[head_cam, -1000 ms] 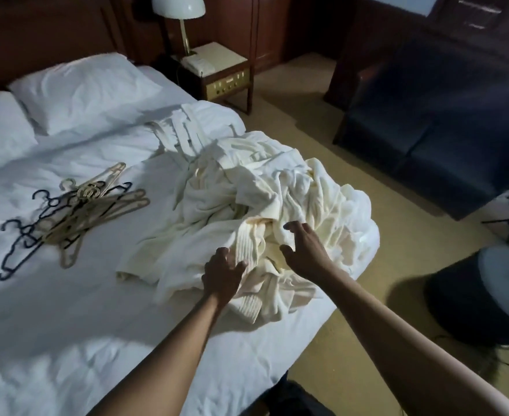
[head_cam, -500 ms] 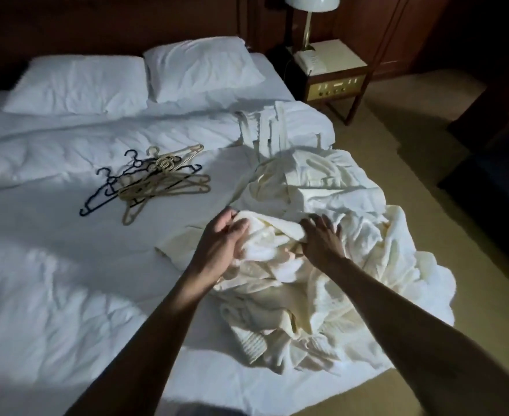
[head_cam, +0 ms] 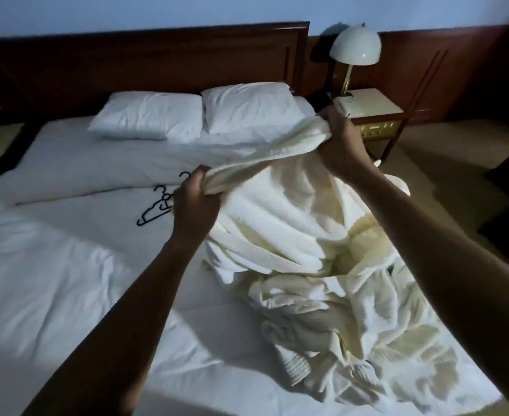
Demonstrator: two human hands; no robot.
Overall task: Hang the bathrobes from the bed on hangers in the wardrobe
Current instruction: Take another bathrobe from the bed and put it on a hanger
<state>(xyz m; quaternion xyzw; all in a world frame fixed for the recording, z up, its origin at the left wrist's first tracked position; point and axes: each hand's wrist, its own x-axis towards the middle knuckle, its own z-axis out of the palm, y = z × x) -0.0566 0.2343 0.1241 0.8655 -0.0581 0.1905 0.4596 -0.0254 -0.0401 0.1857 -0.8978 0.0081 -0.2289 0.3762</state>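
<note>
Bathrobe [head_cam: 277,205] lifted, left hand [head_cam: 194,202], right hand [head_cam: 341,142] clutching it

Premises: a bedroom, furnished like a hotel guest room. A wide bed [head_cam: 67,280] in plain white linen carries two white pillows [head_cam: 148,118] against a dark wooden headboard [head_cam: 157,64]. Matching wood panelling [head_cam: 472,70] lines the far wall. At the far right, a bedside table [head_cam: 379,105] bears a domed lamp [head_cam: 355,49] on a brass stem and a telephone [head_cam: 344,103], with a brass control panel [head_cam: 379,127] in its front. Carpet [head_cam: 445,151] covers the floor. Cream bathrobes [head_cam: 322,280] and clothes hangers [head_cam: 154,210] lie on the bed.
</note>
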